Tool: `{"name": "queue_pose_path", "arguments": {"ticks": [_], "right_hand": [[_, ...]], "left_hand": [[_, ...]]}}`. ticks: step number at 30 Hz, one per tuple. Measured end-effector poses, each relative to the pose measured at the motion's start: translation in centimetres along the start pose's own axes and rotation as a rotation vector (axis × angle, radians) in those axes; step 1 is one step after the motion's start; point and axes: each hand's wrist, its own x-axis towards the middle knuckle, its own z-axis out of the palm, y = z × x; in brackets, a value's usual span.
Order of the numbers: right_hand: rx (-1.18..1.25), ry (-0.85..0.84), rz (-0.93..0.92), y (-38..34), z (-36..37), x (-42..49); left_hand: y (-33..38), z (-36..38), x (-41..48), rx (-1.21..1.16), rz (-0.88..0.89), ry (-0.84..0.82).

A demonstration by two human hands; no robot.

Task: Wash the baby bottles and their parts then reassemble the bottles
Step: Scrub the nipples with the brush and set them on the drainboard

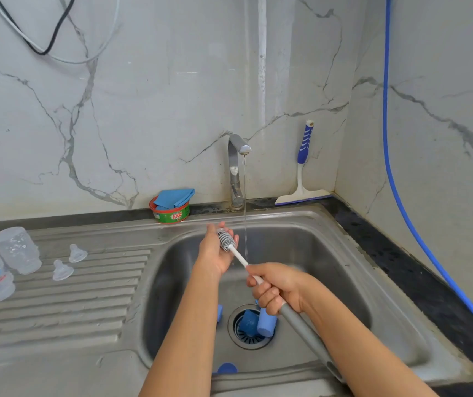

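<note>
gripping brush (226, 241) by the handle in right hand (272, 287), fingers curled tight round it. cupping the bristle head in left hand (215, 253), palm up, fingers loosely spread, over sink (344, 253), just beside water (245, 210) running from tap (236, 167). at left on drainboard (57, 310): two bottles (16, 249), two nipples (77, 253). blue caps (266, 322) by drain (248, 338).

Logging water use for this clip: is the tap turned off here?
No, a thin stream of water falls from the tap into the sink, just beside the brush.
</note>
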Motion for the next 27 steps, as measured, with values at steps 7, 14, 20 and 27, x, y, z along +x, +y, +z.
{"name": "queue_pose_path", "arguments": {"ticks": [7, 14, 20, 27], "right_hand": [[-1.228, 0.743, -0.37, 1.2, 2.4, 0.2], [-1.053, 0.557, -0.341, 0.8, 3.1, -0.7], [-0.229, 0.182, -0.095, 0.3, 2.3, -0.5], [-0.315, 0.27, -0.126, 0.0, 1.9, -0.3]], "left_hand": [[0.6, -3.0, 0.0, 0.207, 0.011, 0.201], [-0.2, -2.7, -1.3, 0.043, -0.012, 0.057], [0.0, -2.4, -1.5, -0.07, -0.031, -0.049], [0.2, -2.1, -0.8, 0.082, -0.027, -0.049]]}}
